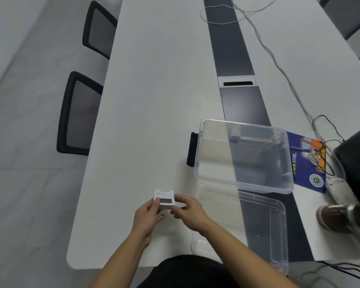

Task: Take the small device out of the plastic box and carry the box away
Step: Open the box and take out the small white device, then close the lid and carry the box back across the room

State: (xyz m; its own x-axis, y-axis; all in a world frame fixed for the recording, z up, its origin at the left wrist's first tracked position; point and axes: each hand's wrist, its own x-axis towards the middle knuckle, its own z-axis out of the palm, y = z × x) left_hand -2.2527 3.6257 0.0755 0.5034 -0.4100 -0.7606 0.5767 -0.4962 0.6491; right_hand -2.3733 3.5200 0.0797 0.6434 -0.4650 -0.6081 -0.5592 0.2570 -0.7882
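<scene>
Gripping the small device (164,199), both hands (147,217) (190,213) pinch it; label unreadable.

The print on the small device (164,199) is too small and blurred to read, and fingers (154,205) cover its lower edge. The picture's right edge cuts off a dark glass jar (345,217) and a black object (355,163) beside it. What lies inside the plastic box (243,156) at its far wall is too blurred to tell.

White device (164,199) with dark screen; clear box (242,154); blue-orange booklet (307,163); white table (154,100).
</scene>
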